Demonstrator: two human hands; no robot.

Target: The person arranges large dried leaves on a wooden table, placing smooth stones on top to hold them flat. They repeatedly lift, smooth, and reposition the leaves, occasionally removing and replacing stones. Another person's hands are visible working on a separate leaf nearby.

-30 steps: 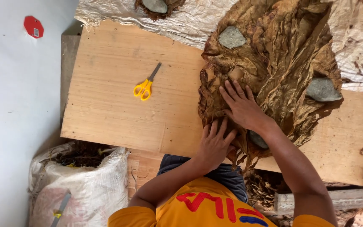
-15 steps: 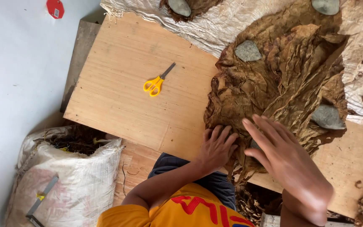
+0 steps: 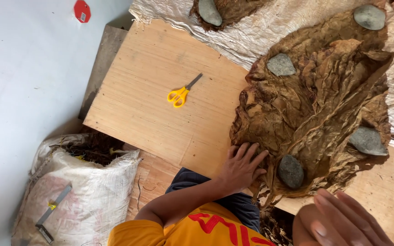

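Left hand [image 3: 241,166] lies flat, fingers spread, palm down on the near edge of the pile of dried brown leaves [image 3: 315,109]; it grips nothing, only presses. Right hand [image 3: 343,218] is lifted clear of the tabletop [image 3: 151,105], close to the camera and blurred; fingers look extended and empty, though the lower part is cut off by the frame, so this is not certain.

Leaf pile: spread on the plywood tabletop, just beyond the left hand's fingertips and running away from it. Four grey stones weigh it down. The nearest stone [image 3: 291,171] sits just beside the left hand, between the two hands. A second [image 3: 366,140] lies further out beyond the right hand, a third [image 3: 281,64] further away past the left hand's fingers, and a fourth [image 3: 369,16] at the far end of the pile.

Yellow-handled scissors [image 3: 182,93] lie untouched on bare wood, well apart from the left hand. A white woven sack [image 3: 87,191] stands below the tabletop, off to the left-hand side.

Progress, as judged: leaves are laid out flat and weighted; no single leaf is separated from the pile, and the scissors are unused. Sorting or cutting appears to remain.
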